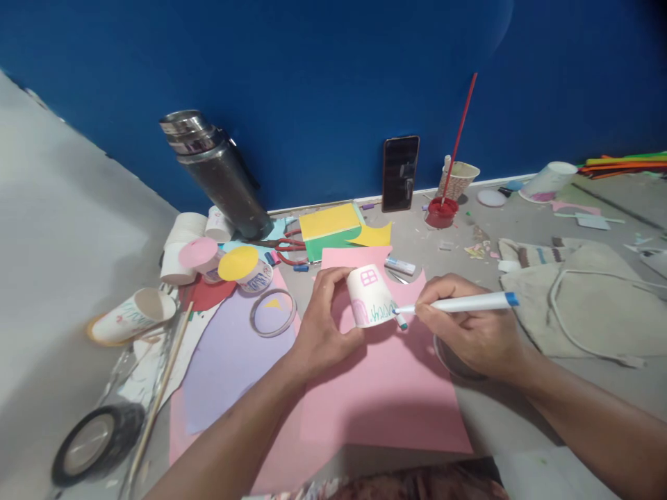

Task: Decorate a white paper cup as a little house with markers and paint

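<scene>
A white paper cup (371,295), upside down and slightly tilted, is gripped by my left hand (331,316) over the pink paper (385,403). It bears a pink window, a pink door shape and green and blue grass-like strokes near its rim. My right hand (463,323) is closed around a white felt-tip marker (469,303) with a blue end. The marker's tip meets or nearly meets the cup's lower right side. Just below that tip, a green-ended marker (401,322) shows partly. Another white marker (400,266) lies behind the cup.
Decorated cups with a pink top (201,253) and a yellow top (238,264) stand left, near a thermos (224,180). Black tape (86,444) lies front left. A phone (401,173) leans on the wall beside a red paint pot (440,214). A cloth bag (542,305) lies right.
</scene>
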Tool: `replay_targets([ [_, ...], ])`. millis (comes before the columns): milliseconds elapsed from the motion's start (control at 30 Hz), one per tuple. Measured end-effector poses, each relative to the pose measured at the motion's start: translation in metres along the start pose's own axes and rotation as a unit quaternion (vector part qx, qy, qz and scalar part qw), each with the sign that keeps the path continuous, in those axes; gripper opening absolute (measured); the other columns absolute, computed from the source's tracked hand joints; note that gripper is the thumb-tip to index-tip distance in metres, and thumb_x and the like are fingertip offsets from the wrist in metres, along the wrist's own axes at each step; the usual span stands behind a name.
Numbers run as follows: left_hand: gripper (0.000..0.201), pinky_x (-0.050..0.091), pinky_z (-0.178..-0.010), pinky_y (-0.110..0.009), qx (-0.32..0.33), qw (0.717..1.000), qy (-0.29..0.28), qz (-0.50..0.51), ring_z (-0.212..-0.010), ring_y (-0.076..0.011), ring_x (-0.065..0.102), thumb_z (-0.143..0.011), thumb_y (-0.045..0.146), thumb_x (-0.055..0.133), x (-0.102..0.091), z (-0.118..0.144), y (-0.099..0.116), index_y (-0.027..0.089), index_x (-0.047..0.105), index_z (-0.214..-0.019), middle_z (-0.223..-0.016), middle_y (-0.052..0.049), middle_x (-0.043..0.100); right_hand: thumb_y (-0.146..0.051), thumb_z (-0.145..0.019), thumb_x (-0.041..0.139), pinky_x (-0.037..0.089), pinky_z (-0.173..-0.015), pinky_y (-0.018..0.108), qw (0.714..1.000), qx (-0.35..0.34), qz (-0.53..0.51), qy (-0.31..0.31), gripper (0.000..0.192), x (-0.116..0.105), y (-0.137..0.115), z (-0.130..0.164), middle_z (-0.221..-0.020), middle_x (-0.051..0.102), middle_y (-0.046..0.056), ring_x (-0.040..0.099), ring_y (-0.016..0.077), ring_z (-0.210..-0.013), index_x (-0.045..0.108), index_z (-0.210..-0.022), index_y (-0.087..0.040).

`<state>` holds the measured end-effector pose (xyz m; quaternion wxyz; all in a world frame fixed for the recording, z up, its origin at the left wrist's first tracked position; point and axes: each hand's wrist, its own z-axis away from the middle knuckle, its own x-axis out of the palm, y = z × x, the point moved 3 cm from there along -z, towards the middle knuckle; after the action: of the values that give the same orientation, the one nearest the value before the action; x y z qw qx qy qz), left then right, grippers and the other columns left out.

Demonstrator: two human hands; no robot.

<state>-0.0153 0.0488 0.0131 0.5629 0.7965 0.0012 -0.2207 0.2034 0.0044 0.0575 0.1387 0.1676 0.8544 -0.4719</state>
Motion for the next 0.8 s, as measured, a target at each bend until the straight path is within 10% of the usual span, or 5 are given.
replay_targets([
  [800, 0.073, 0.046, -0.123, -0.048, -0.037, 0.993, -0.019, 0.106, -0.143, -0.0304, 0.057, -0.068, 0.008, 0.073, 0.0018, -0.0003, -0.0045, 0.025, 0.05, -0.135, -0.144, -0.011, 0.056, -0.017, -0.085, 0.069, 0.044, -0.047, 0.022, 0.995, 0.084, -0.062, 0.008, 0.014, 0.0, 0.0039, -0.0031, -0.061, 0.068, -0.002, 0.057, 0.0104, -0.05, 0.069, -0.072, -0.022],
])
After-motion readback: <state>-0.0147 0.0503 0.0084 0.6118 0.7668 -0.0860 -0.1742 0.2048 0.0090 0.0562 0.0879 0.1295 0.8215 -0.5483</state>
